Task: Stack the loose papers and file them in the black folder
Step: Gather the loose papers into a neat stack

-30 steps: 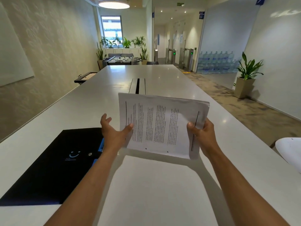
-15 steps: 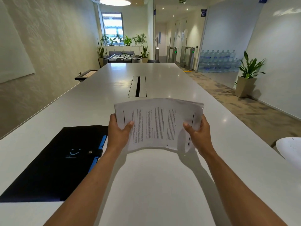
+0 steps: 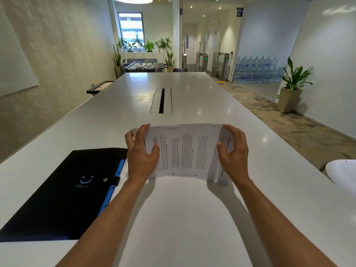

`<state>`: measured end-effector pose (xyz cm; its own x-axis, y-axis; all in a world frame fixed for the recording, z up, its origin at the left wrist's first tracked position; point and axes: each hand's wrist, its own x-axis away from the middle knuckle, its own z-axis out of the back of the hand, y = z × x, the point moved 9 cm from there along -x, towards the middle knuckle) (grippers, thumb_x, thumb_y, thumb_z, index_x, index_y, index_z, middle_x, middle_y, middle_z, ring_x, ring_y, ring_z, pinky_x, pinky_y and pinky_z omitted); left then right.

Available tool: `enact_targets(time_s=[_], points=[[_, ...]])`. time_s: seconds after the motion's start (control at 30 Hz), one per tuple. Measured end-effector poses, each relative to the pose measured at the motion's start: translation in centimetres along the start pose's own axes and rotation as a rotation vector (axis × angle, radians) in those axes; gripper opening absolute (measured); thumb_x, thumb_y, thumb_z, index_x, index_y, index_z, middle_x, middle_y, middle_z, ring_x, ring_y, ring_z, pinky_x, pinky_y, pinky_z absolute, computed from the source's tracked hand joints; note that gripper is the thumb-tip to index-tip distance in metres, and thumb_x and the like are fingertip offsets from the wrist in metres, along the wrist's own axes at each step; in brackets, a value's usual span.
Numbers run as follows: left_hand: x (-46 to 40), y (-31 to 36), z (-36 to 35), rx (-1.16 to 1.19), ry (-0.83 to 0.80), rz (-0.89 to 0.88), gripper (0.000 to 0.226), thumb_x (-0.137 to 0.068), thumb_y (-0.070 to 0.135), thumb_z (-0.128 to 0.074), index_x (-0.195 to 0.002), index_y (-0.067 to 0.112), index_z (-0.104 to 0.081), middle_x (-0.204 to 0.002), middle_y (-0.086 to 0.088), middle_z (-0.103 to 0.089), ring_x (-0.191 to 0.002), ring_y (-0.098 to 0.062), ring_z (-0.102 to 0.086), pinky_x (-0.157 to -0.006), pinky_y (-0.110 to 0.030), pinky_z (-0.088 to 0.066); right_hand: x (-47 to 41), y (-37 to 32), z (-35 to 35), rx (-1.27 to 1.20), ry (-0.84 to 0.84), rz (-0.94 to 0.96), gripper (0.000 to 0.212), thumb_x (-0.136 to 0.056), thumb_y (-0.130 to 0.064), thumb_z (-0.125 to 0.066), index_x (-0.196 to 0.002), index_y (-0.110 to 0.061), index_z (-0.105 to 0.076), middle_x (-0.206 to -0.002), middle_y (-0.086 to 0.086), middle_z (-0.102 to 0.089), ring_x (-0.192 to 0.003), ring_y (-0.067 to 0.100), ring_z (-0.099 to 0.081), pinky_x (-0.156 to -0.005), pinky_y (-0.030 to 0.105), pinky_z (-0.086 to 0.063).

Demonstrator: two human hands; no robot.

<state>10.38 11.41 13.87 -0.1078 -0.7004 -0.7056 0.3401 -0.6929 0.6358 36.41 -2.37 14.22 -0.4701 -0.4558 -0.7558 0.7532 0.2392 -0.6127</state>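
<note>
Two bare forearms, left hand (image 3: 141, 157), right hand (image 3: 234, 153), no sleeves

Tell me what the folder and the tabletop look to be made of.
Black folder: looks like matte plastic or fabric, hard to tell; dull surface, metal-looking snap, blue edge. Table: smooth, glossy white, likely laminate or solid surface; ceiling lights reflect in it.

White papers (image 3: 185, 151) w/ black print; black folder (image 3: 57, 193), blue edge & smiley; white table (image 3: 192, 218).

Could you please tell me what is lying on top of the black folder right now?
Nothing lies on the black folder; its snapped strap crosses the cover. It is closed, so its inside is hidden. Both hands hold the papers beside it.
</note>
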Motion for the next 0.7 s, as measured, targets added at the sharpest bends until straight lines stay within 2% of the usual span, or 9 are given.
enact_targets(time_s=[0.2,0.33,0.53,0.63,0.7], points=[[-0.1,0.3,0.1,-0.022,0.008,-0.024,0.053,-0.088,0.010,-0.067,-0.132,0.026,-0.044,-0.126,-0.010,-0.035,-0.104,-0.009,-0.046,-0.064,-0.008,-0.045,-0.3,-0.1,0.2,0.003,0.016,-0.009,0.051,-0.085,-0.009,-0.065,-0.132,-0.018,-0.046,-0.126,-0.002,-0.049,-0.112,-0.012,-0.041,-0.092,0.003,-0.034],[-0.2,0.2,0.3,-0.022,0.012,-0.026,0.054,-0.086,0.009,-0.068,-0.132,0.024,-0.045,-0.125,-0.009,-0.036,-0.103,-0.008,-0.046,-0.067,-0.007,-0.044,-0.6,-0.2,0.8,-0.002,0.039,-0.032,0.045,-0.084,-0.006,-0.066,-0.126,-0.015,-0.051,-0.123,0.001,-0.055,-0.111,0.006,-0.049,-0.097,0.026,-0.044],[-0.3,-0.2,0.3,0.000,0.009,-0.012,0.057,-0.086,0.008,-0.067,-0.133,0.027,-0.043,-0.126,-0.007,-0.036,-0.104,-0.009,-0.046,-0.068,-0.007,-0.043,-0.6,-0.2,1.1,-0.076,0.031,-0.079,0.045,-0.085,-0.008,-0.066,-0.125,-0.017,-0.048,-0.121,-0.005,-0.052,-0.109,0.013,-0.055,-0.094,0.040,-0.053],[-0.3,-0.6,0.4,0.056,0.021,0.033,0.061,-0.086,0.007,-0.068,-0.136,0.028,-0.039,-0.129,-0.006,-0.038,-0.106,-0.007,-0.046,-0.068,-0.004,-0.043,-0.3,0.3,1.0,-0.112,0.012,-0.142,0.054,-0.088,-0.007,-0.063,-0.134,-0.022,-0.040,-0.124,-0.010,-0.049,-0.107,0.005,-0.057,-0.087,0.030,-0.057],[-0.2,-1.1,0.5,0.123,0.036,0.087,0.069,-0.087,0.003,-0.066,-0.141,0.028,-0.032,-0.134,-0.007,-0.039,-0.110,-0.007,-0.045,-0.072,-0.008,-0.045,-0.1,0.8,0.8,-0.155,-0.003,-0.193,0.060,-0.090,-0.007,-0.059,-0.140,-0.028,-0.033,-0.123,-0.025,-0.049,-0.106,-0.003,-0.056,-0.079,0.019,-0.056]])
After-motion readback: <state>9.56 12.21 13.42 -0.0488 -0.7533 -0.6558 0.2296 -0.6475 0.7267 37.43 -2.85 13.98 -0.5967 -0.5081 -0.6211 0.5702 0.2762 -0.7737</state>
